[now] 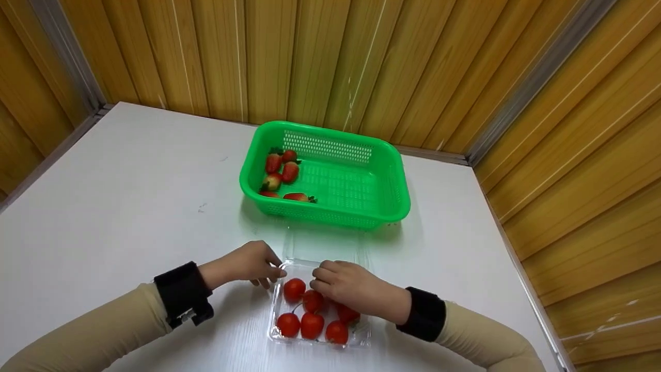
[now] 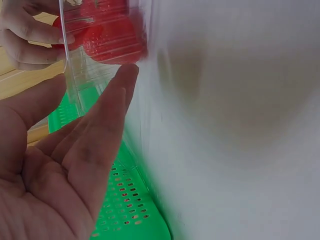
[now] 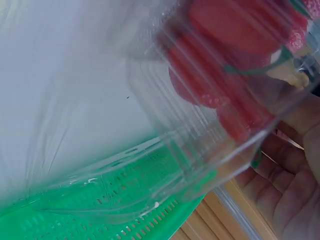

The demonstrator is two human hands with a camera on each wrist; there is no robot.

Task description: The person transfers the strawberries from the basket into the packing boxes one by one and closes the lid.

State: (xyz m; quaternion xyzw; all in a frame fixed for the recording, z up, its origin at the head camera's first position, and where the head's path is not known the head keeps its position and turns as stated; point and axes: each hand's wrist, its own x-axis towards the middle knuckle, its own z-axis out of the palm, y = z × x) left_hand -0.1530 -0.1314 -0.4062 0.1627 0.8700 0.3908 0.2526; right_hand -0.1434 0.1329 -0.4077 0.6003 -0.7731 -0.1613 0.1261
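Observation:
A clear plastic box of round red fruits lies open near the table's front edge, its lid folded back toward a green basket. My left hand touches the box's far-left corner with straight fingers against its clear wall. My right hand is over the far end of the box, its fingers curled on a red fruit. The right wrist view shows the box and fruits up close, with my palm beneath.
Several strawberries lie at the left end of the green basket, just behind the box lid. The white table meets wooden walls at the back and right. The basket fills the bottom of the left wrist view.

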